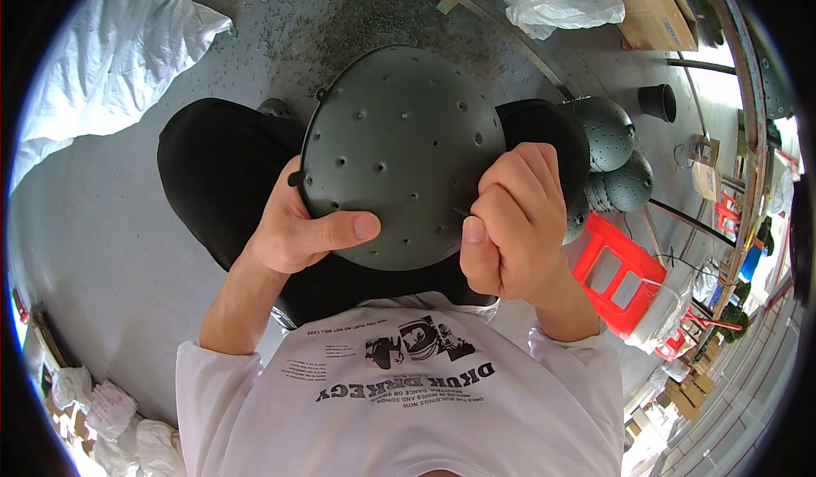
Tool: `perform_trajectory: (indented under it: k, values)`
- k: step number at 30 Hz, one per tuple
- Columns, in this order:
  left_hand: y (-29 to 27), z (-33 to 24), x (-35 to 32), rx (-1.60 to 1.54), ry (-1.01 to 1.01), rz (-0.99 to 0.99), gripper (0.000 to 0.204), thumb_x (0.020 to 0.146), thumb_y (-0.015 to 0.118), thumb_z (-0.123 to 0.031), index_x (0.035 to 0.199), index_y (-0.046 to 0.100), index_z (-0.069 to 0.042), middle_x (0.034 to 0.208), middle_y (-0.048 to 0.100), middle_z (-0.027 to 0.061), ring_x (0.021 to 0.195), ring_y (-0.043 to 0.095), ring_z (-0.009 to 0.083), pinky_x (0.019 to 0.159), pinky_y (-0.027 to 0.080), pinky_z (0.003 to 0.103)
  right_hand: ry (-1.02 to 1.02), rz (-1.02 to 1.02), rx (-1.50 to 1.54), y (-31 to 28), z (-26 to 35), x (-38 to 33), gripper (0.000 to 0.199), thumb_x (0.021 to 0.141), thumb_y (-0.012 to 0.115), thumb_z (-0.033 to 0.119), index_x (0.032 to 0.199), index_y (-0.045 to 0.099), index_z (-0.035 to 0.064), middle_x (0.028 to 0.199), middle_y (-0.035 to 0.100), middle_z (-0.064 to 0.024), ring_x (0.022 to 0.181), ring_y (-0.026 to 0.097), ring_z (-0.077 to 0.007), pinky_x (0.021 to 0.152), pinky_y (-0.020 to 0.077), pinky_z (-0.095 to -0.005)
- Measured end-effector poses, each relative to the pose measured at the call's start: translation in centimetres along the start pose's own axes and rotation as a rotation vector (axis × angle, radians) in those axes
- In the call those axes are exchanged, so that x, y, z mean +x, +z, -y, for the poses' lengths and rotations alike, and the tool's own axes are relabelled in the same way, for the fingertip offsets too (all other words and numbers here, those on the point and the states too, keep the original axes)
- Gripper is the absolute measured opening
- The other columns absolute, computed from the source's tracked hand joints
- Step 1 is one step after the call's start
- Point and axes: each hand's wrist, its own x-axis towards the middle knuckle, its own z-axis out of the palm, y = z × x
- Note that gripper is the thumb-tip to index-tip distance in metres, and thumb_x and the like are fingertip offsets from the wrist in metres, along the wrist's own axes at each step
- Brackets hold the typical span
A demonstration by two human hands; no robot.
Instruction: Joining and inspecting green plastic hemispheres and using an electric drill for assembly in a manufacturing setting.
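Note:
A dark green plastic dome [382, 137] dotted with small holes sits over my lap, its rounded side up. My left hand [302, 230] grips it by the left edge, thumb laid across the surface and the other fingers hidden beneath. Two small tabs stick out from its left rim. Against the dome's right side, my right hand [517, 222] is closed, with the thumb pressed to the curled fingers. A short, thin dark bristly piece [461, 212] pokes out of that pinch toward the dome; the rest of it is hidden in the fingers.
Similar perforated domes [605, 137] are stacked to the right of my knee. Beside them stands a red plastic stool [616, 273]. Dark green bits [331, 18] litter the floor ahead. A white sheet [110, 52] lies far left; a cardboard box [650, 5] and black bucket [657, 103] stand far right.

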Motion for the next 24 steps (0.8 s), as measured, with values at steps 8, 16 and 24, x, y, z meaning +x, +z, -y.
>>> perform_trajectory:
  k: [8, 16, 24]
  values:
    - [-0.2, -0.1, 0.0, 0.019, -0.011, -0.006, 0.049, 0.079, 0.072, -0.003, 0.124, 0.055, 0.006, 0.108, 0.068, 0.011, 0.094, 0.065, 0.0164, 0.082, 0.052, 0.029, 0.02, 0.036, -0.026, -0.2, 0.3, 0.2, 0.016, 0.065, 0.062, 0.013, 0.07, 0.048, 0.0064, 0.075, 0.044, -0.0081, 0.063, 0.042, -0.026, 0.064, 0.0345, -0.0386]
    - [0.4, 0.1, 0.1, -0.008, 0.039, 0.017, 0.048, 0.08, 0.074, -0.003, 0.124, 0.056, 0.005, 0.111, 0.067, 0.0119, 0.099, 0.065, 0.0183, 0.088, 0.052, 0.032, 0.006, 0.058, -0.062, -0.2, 0.2, 0.3, 0.018, 0.063, 0.061, 0.012, 0.07, 0.046, 0.0053, 0.076, 0.043, -0.0101, 0.064, 0.043, -0.0269, 0.065, 0.0356, -0.0395]
    - [0.4, 0.3, 0.4, -0.003, 0.045, 0.027, 0.047, 0.08, 0.074, -0.005, 0.123, 0.057, 0.004, 0.11, 0.067, 0.0103, 0.098, 0.064, 0.0171, 0.088, 0.051, 0.032, -0.041, 0.044, -0.07, 0.1, -0.3, 0.3, 0.019, 0.06, 0.06, 0.011, 0.069, 0.043, 0.0068, 0.075, 0.041, -0.01, 0.063, 0.041, -0.027, 0.066, 0.037, -0.0409]
